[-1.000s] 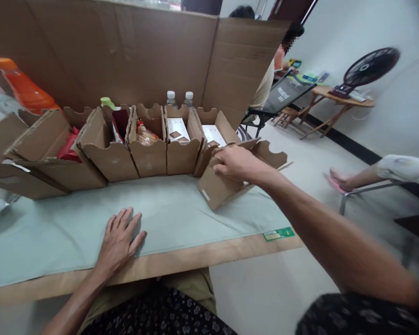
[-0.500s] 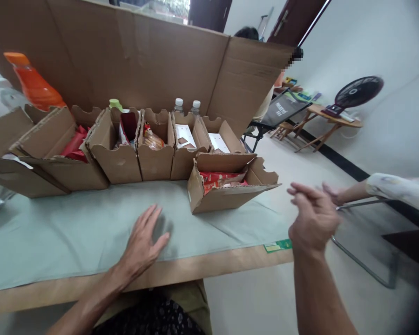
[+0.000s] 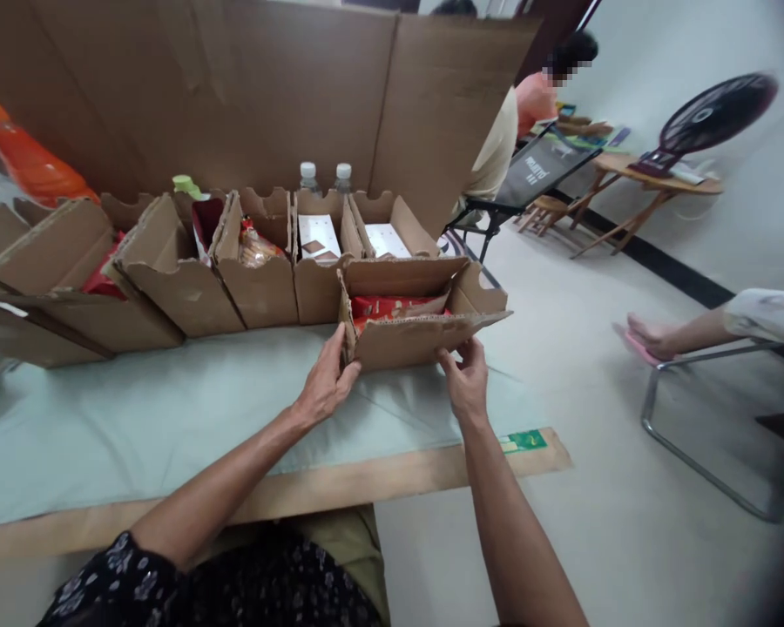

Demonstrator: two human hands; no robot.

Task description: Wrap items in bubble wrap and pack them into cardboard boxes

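Observation:
A small open cardboard box (image 3: 405, 344) sits on the pale green cloth (image 3: 235, 392), in front of a row of similar boxes. Red packets (image 3: 398, 306) lie inside it. My left hand (image 3: 327, 376) grips the box's left end, thumb on the near side and fingers partly hidden behind the end wall. At the lower right of its near wall is my right hand (image 3: 467, 374), thumb against the cardboard and fingers curled round toward the underside. Just behind it stand two boxes holding white cartons (image 3: 319, 237).
A tall cardboard panel (image 3: 287, 96) rises behind the row. An orange bottle (image 3: 36, 165) and clear bottles with white caps (image 3: 308, 174) stand behind the boxes. At right are a person's foot (image 3: 650, 335), a metal chair frame (image 3: 699, 475) and a fan (image 3: 706, 122).
Both hands have come in to the front box: my left hand moved right and up from the cloth, my right hand moved left from the air beside the table. The view has shifted slightly.

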